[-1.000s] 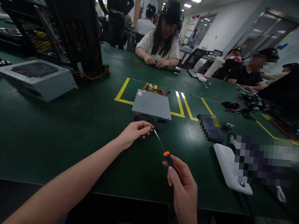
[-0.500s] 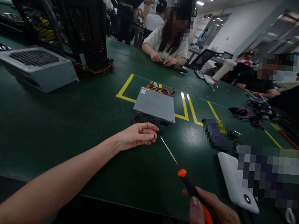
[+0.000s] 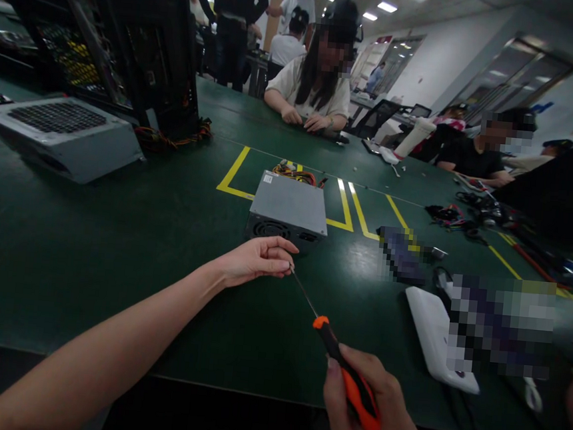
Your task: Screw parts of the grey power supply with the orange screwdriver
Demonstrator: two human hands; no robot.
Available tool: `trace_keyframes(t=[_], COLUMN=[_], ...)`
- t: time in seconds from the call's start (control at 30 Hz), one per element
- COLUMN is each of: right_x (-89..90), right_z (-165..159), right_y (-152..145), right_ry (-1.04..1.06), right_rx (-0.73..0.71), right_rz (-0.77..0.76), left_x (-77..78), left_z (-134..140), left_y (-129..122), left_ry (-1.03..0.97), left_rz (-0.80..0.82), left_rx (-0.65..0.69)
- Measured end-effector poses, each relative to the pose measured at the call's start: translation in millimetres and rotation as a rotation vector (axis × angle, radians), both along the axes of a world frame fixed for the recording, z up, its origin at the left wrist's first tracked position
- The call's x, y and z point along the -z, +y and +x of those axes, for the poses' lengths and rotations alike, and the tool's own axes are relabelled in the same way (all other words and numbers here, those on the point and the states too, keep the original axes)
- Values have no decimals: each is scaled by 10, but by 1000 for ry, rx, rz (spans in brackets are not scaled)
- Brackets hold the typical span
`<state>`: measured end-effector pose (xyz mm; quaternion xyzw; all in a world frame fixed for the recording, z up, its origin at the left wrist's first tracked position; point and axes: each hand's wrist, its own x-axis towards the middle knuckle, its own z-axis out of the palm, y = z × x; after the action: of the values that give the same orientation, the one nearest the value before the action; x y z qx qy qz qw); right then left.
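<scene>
My right hand (image 3: 373, 406) is closed round the orange and black handle of a screwdriver (image 3: 347, 374). The shaft points up and to the left, its tip meeting the fingertips of my left hand (image 3: 257, 262). Thumb and forefinger of that left hand are pinched together; a tiny thing seems to sit at the tip, too small to name. Just beyond the left hand, a grey computer power supply (image 3: 290, 202) lies on the green table (image 3: 163, 244), its fan and socket side facing me and its bundle of coloured cables at the back.
At the left are a second power supply (image 3: 67, 135) and a black computer case (image 3: 145, 49). A white power bank (image 3: 441, 339) lies to the right, near a blurred dark object (image 3: 401, 255). Cables (image 3: 472, 214) lie farther right. Across the table sits a person (image 3: 310, 90).
My right hand has moved left and up, bringing the screwdriver tip to my left fingertips. The view has shifted slightly. Part of another person's arm now shows at the right edge.
</scene>
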<state>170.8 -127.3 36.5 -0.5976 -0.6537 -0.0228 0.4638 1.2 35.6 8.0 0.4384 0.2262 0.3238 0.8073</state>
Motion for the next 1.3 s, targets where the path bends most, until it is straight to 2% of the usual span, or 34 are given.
trace_keyframes(t=[0.1, 0.17, 0.23, 0.3, 0.47, 0.57, 0.83, 1.0, 1.2, 1.3], right_x=[69, 146, 225, 281, 305, 288, 237, 212, 212, 220], right_z=[36, 34, 9, -28, -113, -143, -231, -290, -245, -203], right_y=[-57, -112, -161, -187, -121, -21, 275, 381, 484, 537], right_ry=[-114, -77, 99, 332, 884, 1161, 1611, 1851, 1911, 1899], right_rx=[-103, -69, 10, 17, -123, -204, -282, -292, -352, -380], right_rz=[-85, -158, -278, -415, -718, -842, -930, -961, -893, -876], left_x=[17, 14, 10, 14, 30, 43, 128, 128, 122, 31], left_z=[-5, 14, 53, 101, 166, 160, 219, 301, 377, 270], left_y=[15, -4, -44, -90, -131, -103, -25, -34, -57, -144], left_ry=[18, 19, 28, 39, 82, 85, 14, 24, 28, 79], left_rz=[37, 37, 30, 18, -56, -102, -171, -162, -116, -108], left_rx=[-2, 7, 22, 29, 5, -33, -81, -176, -197, -278])
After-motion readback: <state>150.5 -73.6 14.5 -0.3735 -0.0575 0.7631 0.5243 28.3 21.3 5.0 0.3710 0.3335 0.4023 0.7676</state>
